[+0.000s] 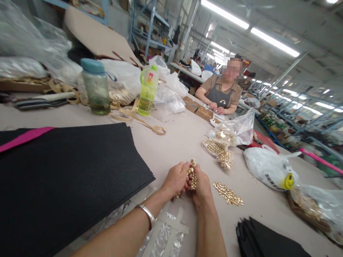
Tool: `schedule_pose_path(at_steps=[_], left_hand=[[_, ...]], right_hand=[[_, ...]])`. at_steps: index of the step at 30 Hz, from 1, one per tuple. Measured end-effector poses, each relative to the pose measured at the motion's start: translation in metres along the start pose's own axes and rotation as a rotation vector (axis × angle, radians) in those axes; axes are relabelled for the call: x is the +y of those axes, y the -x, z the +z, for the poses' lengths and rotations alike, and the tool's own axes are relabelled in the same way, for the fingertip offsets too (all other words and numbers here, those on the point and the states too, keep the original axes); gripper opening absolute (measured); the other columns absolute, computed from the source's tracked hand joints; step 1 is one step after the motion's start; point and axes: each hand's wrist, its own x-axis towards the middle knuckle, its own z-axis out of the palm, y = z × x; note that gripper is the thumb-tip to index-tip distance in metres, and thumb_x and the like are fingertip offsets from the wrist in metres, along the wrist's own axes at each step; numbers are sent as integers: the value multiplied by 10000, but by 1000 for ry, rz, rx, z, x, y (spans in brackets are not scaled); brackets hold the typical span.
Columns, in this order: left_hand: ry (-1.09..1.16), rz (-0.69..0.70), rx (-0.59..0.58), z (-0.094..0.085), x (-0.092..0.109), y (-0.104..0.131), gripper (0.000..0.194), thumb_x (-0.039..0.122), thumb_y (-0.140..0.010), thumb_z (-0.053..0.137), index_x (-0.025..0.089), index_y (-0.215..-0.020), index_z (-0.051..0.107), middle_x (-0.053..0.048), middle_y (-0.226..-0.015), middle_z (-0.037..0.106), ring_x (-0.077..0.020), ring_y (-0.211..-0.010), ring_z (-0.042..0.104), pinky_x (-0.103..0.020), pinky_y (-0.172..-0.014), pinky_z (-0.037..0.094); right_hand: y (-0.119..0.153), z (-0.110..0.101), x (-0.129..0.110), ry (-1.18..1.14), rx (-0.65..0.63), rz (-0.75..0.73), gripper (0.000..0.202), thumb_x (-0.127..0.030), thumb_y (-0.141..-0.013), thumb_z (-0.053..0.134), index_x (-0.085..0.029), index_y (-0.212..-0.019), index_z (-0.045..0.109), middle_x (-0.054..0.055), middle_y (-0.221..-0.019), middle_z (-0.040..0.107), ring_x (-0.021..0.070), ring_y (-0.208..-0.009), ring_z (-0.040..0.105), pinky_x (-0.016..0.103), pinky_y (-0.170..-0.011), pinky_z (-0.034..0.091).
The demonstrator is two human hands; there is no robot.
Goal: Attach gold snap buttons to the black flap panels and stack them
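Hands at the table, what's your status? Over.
Left hand and right hand together, holding gold pieces. Gold pile to the right. Black stack on the left.

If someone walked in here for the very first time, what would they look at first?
Probably the shiny gold pieces held between the left hand and right hand, with a loose gold pile on the table just to the right. Next might come the big black stack on the left with a bright pink strip across it, and the yellow-green bottle standing beyond.
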Motion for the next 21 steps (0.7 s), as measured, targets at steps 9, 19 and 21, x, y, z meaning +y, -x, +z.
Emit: schedule_pose_path(at_steps=[9, 19, 21], left_hand=[[89, -49, -151, -6, 4, 1, 370, 476, -965, 484, 126, -943, 601, 39, -661, 569, -54, -469, 490, -183, -437, 424], [339, -103, -161, -8, 4, -5, 332, 441, -965, 500, 127, -992, 604, 23, -720, 589, -64, -518, 518, -197, -479, 456], [418, -107, -119, -8, 4, -6, 325, 435, -961, 510, 126, -994, 607, 10, -759, 606, -76, -562, 549, -212, -513, 485]], right_hand=[[-3, -12, -2, -190, -114, 137, 431, -570, -799, 669, -154, -717, 589, -31, -528, 527, 101, -421, 471, 210, -398, 407], [-5, -13, -3, -280, -158, 136, 370, -526, -844, 644, -157, -868, 631, -18, -591, 569, 99, -449, 487, 182, -387, 369], [-4, -13, -4, -268, -106, 120, 364, -507, -826, 663, -166, -951, 634, -24, -607, 575, 98, -451, 489, 179, -389, 370]])
